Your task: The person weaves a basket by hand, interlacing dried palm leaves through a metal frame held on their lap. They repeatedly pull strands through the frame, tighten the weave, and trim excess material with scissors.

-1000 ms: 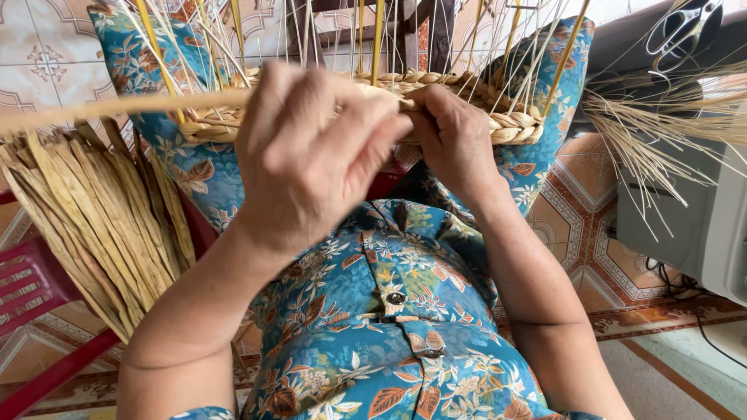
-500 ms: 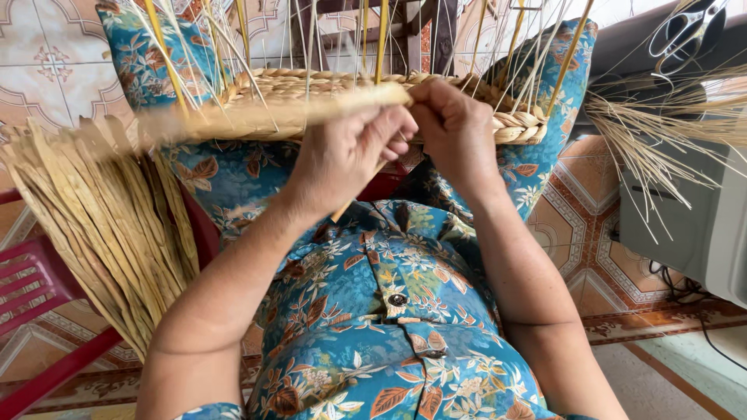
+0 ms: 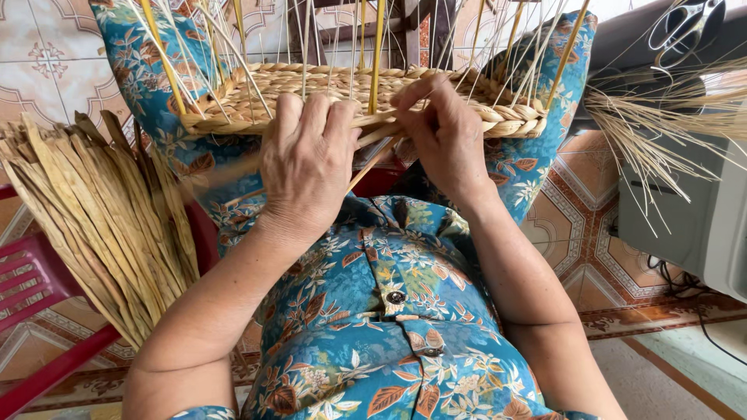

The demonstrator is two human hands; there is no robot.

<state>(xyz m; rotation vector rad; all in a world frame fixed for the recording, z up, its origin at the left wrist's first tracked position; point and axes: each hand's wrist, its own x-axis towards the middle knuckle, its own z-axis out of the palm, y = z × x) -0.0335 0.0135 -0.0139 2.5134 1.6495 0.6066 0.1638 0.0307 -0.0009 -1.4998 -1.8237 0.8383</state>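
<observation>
Lowered since half a second ago: the left hand [image 3: 307, 163], which was raised with a long flat strand stretched out to the left, now sits on the near rim of the woven basket [image 3: 366, 97] — the strand no longer shows at the left.

Left hand: fingers curled over the braided rim, pressing on it; whether they pinch a strand underneath cannot be told.
Right hand [image 3: 447, 136]: fingers bent onto the rim just beside the left, pinching the weaving strand [image 3: 373, 159] where it meets the braid — the strand's free end slants down between the two hands.
Woven basket: on the lap, between the knees, thin upright stakes [image 3: 377, 47] rising from its edge.
Bundle of dried flat strands [image 3: 101, 225]: leaning at left, over a red plastic chair [image 3: 35, 280].
Scissors [image 3: 689, 27]: top right, well apart.
</observation>
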